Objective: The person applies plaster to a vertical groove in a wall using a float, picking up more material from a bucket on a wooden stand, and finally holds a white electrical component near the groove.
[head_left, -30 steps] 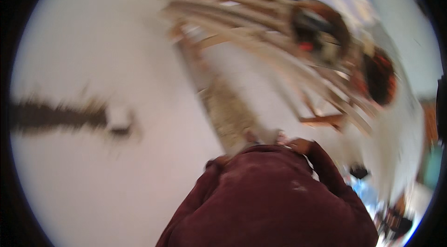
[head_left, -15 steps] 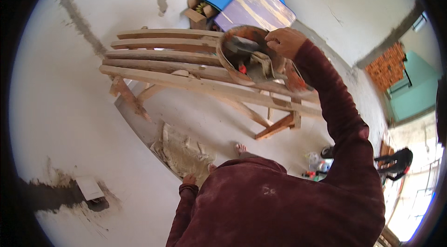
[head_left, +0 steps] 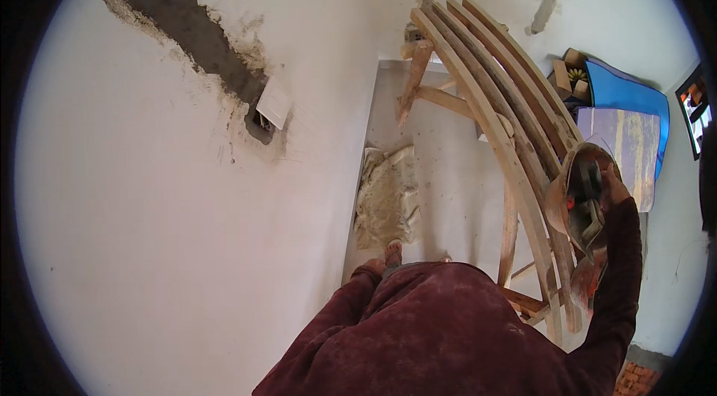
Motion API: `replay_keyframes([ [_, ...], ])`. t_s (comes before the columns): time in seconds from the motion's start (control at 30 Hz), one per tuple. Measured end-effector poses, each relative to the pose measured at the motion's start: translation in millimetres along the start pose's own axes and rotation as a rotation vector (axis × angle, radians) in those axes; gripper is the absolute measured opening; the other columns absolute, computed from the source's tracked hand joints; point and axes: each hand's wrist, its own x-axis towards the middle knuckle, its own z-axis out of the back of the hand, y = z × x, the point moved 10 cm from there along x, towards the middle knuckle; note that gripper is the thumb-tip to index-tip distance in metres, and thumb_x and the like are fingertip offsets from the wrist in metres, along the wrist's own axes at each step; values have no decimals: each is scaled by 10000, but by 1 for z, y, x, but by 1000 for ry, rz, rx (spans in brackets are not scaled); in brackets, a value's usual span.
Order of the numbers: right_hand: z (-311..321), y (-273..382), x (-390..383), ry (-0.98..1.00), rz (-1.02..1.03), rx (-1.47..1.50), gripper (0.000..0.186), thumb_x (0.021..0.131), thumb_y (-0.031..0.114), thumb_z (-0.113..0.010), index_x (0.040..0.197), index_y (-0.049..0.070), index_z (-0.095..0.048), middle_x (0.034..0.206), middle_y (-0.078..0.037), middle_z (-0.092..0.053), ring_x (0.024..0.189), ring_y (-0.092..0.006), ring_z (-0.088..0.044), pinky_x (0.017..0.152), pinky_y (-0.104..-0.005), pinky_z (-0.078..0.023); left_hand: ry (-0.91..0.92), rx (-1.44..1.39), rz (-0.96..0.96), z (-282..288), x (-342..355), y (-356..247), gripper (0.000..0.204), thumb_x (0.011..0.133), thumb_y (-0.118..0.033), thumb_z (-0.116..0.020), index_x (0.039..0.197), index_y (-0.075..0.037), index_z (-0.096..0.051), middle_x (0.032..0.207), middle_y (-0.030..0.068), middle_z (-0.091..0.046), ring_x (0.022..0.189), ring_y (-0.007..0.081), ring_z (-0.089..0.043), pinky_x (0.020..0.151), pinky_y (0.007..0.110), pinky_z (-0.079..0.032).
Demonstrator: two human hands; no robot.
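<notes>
1. While the person stands facing the white plastered wall [head_left: 149, 231], the right hand [head_left: 617, 188] is raised at about 3 o'clock, clasped around the rim of a round, shallow, rust-brown metal pan [head_left: 579, 198] that carries a dark trowel-like tool with a reddish spot inside.
2. The pan sits touching the top planks of the rough pale wooden trestle [head_left: 508, 142]. The trestle's long axis runs from 12 o'clock down to 4 o'clock, and the pan lies on its near right end, just under the hand.
3. The left hand [head_left: 369, 272] shows only as a knuckle edge at the end of the dark maroon sleeve [head_left: 448, 336], near 6 o'clock; I cannot tell whether it is clenched or slack. It is well apart from the pan, so the right hand is clearly the nearer one.
4. A crumpled tan sack [head_left: 387, 198] lies on the grey floor beside the wall foot, between wall and trestle.
5. A dark chased groove with grey mortar [head_left: 187, 30] runs from 11 o'clock to a small white rectangular box cover [head_left: 273, 103].
6. At 2 o'clock: a blue sheet [head_left: 627, 101], a small brown carton [head_left: 567, 71] with yellow contents, and a pale printed rectangular panel [head_left: 624, 146].
</notes>
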Motion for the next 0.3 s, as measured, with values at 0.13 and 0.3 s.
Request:
replay_keyframes([
  [0.13,35,-27,-6,-212,-55,56,791,921,783,-299,1246,127,-600,584,-96,-589,378,-180,-506,346,-286,-358,186,-113,184,-37,-38,21,421,855,-417,-566,973,-42,-718,908,180,-706,822,328,-652,766,449,-495],
  [0.3,73,-52,-16,-130,-143,399,845,888,810,-349,1255,85,-583,509,-47,-505,339,-180,-429,335,-292,-364,190,-32,166,-19,-20,17,480,889,-483,-564,1076,-72,-726,1101,150,-721,962,317,-662,903,432,-473],
])
